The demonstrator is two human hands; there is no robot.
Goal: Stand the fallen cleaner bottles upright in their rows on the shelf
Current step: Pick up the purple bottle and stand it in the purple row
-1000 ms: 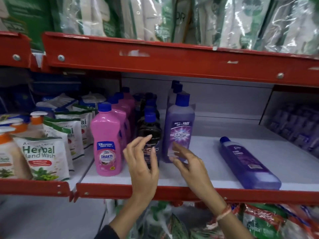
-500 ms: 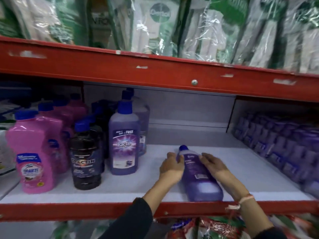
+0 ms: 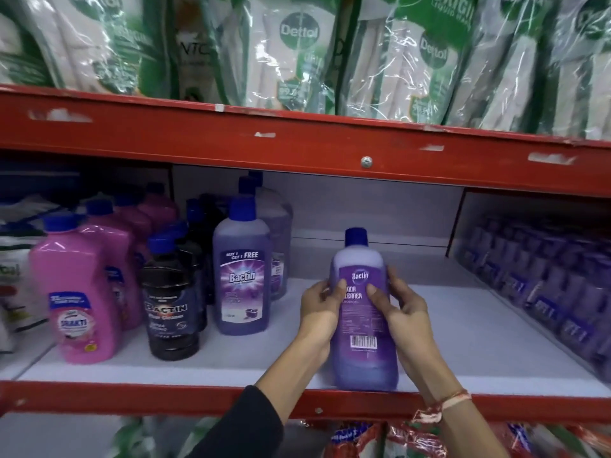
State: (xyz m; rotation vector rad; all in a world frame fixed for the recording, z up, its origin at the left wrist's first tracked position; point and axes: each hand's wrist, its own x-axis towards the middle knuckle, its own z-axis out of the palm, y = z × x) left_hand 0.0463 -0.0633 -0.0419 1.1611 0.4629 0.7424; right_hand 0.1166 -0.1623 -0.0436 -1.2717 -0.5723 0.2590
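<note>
Holding the purple Bactin bottle (image 3: 363,312) upright at the lower centre of the frame, the left hand (image 3: 319,312) and the right hand (image 3: 405,312) grip its two sides. Its base is at the front edge of the white shelf (image 3: 479,328), well apart from the standing purple bottle (image 3: 243,276) at centre left.

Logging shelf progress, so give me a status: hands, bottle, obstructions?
Left hand and right hand both clasp the purple Bactin bottle. Bottle upright near the shelf's front edge, apart from the purple row. Nothing between them.
</note>
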